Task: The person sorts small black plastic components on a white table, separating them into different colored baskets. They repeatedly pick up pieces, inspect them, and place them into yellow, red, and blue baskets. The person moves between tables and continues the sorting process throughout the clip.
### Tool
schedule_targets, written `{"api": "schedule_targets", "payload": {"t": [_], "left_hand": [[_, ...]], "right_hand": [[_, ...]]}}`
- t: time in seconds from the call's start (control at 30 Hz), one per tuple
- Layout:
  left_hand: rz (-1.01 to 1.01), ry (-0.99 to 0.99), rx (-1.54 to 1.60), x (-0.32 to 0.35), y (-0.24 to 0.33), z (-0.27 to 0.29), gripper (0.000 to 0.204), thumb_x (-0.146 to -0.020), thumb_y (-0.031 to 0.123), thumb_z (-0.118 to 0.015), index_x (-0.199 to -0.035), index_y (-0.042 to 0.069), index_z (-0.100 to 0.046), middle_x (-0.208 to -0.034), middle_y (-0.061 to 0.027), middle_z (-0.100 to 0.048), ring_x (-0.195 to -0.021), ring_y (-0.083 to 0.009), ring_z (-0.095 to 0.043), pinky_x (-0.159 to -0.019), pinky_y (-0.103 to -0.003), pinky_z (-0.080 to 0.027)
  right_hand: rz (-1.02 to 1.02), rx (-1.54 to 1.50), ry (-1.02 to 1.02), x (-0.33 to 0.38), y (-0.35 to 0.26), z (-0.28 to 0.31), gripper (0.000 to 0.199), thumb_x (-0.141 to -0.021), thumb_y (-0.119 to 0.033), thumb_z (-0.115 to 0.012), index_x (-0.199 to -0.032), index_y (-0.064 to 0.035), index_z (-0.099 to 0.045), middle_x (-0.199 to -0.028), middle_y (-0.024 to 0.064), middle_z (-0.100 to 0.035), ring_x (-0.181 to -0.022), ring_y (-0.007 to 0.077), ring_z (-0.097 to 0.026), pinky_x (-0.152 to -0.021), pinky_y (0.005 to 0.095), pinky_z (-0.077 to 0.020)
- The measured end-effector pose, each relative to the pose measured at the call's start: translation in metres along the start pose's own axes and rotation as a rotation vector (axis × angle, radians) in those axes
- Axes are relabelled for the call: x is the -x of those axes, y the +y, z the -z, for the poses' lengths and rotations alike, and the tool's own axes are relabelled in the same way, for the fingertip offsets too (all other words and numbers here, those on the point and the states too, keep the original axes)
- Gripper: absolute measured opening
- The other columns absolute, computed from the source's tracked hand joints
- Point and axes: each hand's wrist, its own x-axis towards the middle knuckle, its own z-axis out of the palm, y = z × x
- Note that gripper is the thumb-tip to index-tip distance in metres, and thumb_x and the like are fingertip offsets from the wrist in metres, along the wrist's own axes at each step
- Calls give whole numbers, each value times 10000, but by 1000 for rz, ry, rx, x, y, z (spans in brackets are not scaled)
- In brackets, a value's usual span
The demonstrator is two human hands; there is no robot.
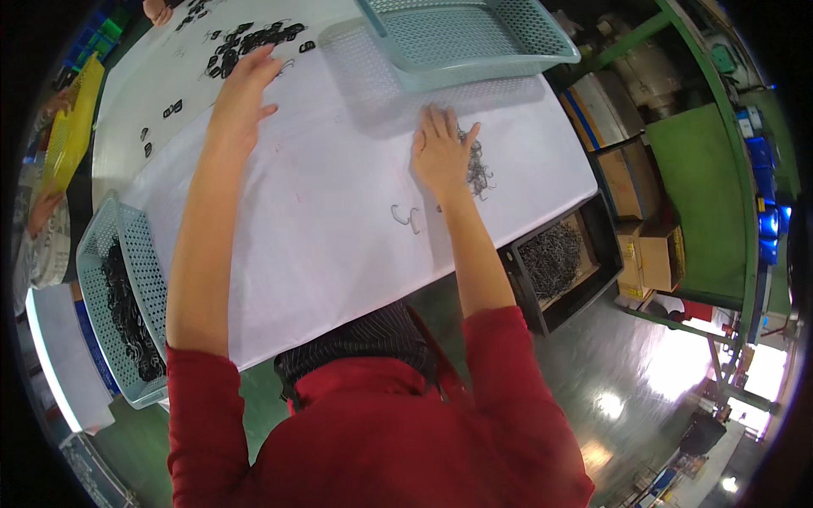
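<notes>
My left hand [243, 97] reaches over the far left of the white table [330, 271], thumb apart from the fingers, with nothing visible in it. Just beyond its fingertips lies a loose pile of small black loop-shaped pieces [250, 41], some with thin wire ends showing. Palm down, my right hand [442, 154] rests on the tabletop with its fingers spread. Against its thumb side and partly under it is a heap of thin curved wire hooks [478, 169]. A couple of loose wire hooks [410, 218] lie nearer to me.
An aqua perforated basket [474, 72] stands at the table's far right. Another basket [140, 245], holding black pieces, is by the left edge. At the right edge sits a dark box [584, 309] of wire hooks. Another person's hand [157, 10] shows at far left.
</notes>
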Motion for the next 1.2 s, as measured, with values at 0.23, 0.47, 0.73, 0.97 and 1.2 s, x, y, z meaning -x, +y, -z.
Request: {"api": "schedule_targets", "payload": {"t": [0.23, 0.47, 0.73, 0.97, 1.2], "left_hand": [[-40, -31, -59, 79, 4, 17, 482, -893, 313, -520, -1317, 99, -440, -1369, -88, -411, -1260, -235, -392, -995, -451, -338], [-29, 58, -128, 133, -9, 75, 441, -885, 294, -523, -1277, 95, -487, -1311, -77, -469, -1236, -217, -416, -999, -420, -340], [-103, 40, -132, 156, -2, 78, 379, -900, 277, -514, -1228, 88, -534, -1273, -55, -510, -1213, -187, -443, -976, -369, -357], [-244, -88, -174, 180, 7, 42, 361, -905, 265, -506, -1212, 79, -546, -1249, -54, -537, -1207, -178, -455, -985, -363, -347], [-46, 113, -203, 189, -46, 98, 299, -901, 219, -510, -1152, 77, -588, -1181, -47, -581, -1142, -171, -498, -958, -326, -361]], "right_hand": [[-266, 175, -31, 24, 105, 23, 466, -933, -281, -337, -1365, -113, -384, -1430, 46, -355, -1354, 270, -254, -1063, 623, -105], [-523, 583, -244, 130, 209, 89, 463, -928, -273, -376, -1380, -171, -364, -1450, 21, -328, -1339, 252, -275, -960, 658, -232], [-133, 319, -50, 149, 68, 62, 461, -927, -297, -399, -1345, -104, -403, -1443, 85, -328, -1335, 259, -286, -1047, 634, -99], [290, -42, -133, 106, -94, 24, 450, -908, -307, -415, -1317, -120, -443, -1428, 21, -365, -1346, 256, -281, -1047, 665, -55], [-244, 320, -215, 105, 61, 47, 511, -953, -296, -282, -1399, -48, -301, -1460, 93, -306, -1360, 278, -242, -1030, 675, 18]]}}
